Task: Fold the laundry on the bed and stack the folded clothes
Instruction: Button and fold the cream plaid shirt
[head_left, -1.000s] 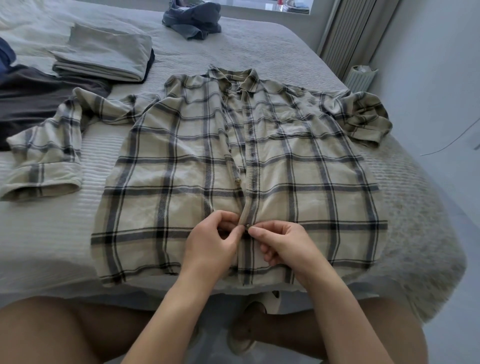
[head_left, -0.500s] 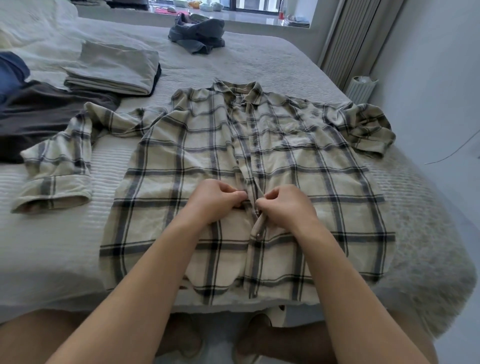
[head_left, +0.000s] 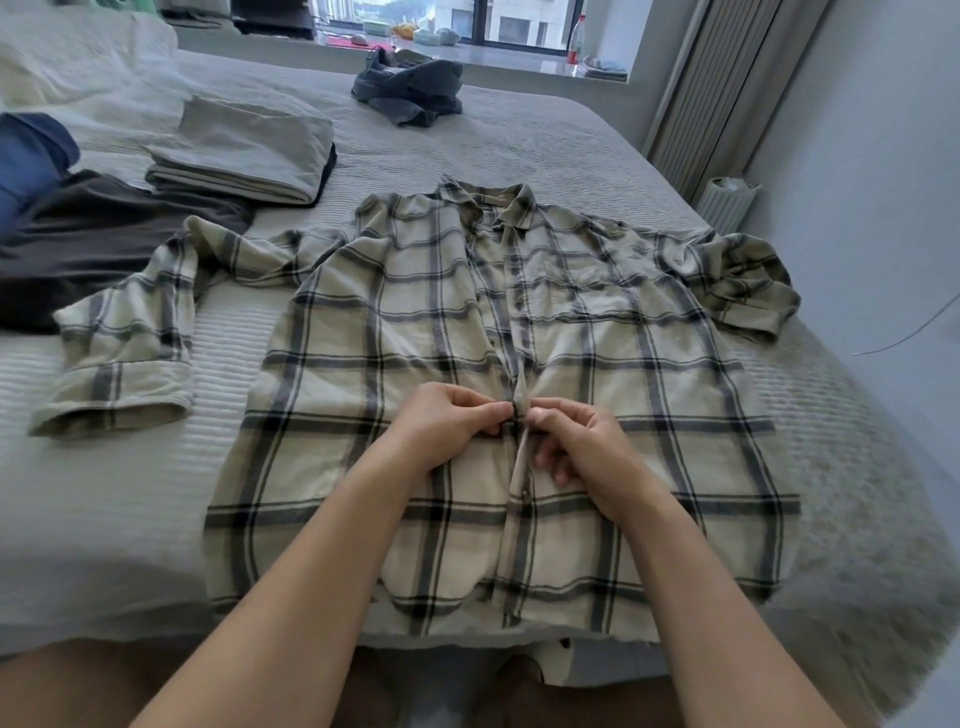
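We start right at the fingertips: the left hand (head_left: 441, 423) pinches the left edge of the placket (head_left: 519, 457) between thumb and forefinger, and the right hand (head_left: 587, 447) pinches the other edge just opposite, its remaining fingers curled under. The 2 pinches sit almost touching at the shirt's centre line, a little below the middle, and we judge this to be a button being worked through its hole, though the button itself is too small for us to make out. Just below the hands the front gapes slightly along the placket, and 1 small button shows lower down.

Widening out, the plaid shirt (head_left: 395, 374) lies face up and flat on the bed (head_left: 130, 493), collar away from us, hem at the near edge. Its left sleeve (head_left: 124, 358) is bent down beside the body; the right sleeve (head_left: 748, 286) is bunched near the bed's right edge.

So we are at the preparation step: closing the front before any fold. Next, we reckon, the move calls for finishing this button, then smoothing the panels and straightening both sleeves so they can fold inward cleanly.

Further off, a folded grey stack (head_left: 244, 150) waits at upper left, a dark garment (head_left: 93, 244) spreads beside it, and a crumpled dark piece (head_left: 410, 91) sits by the window, apparently unfolded.
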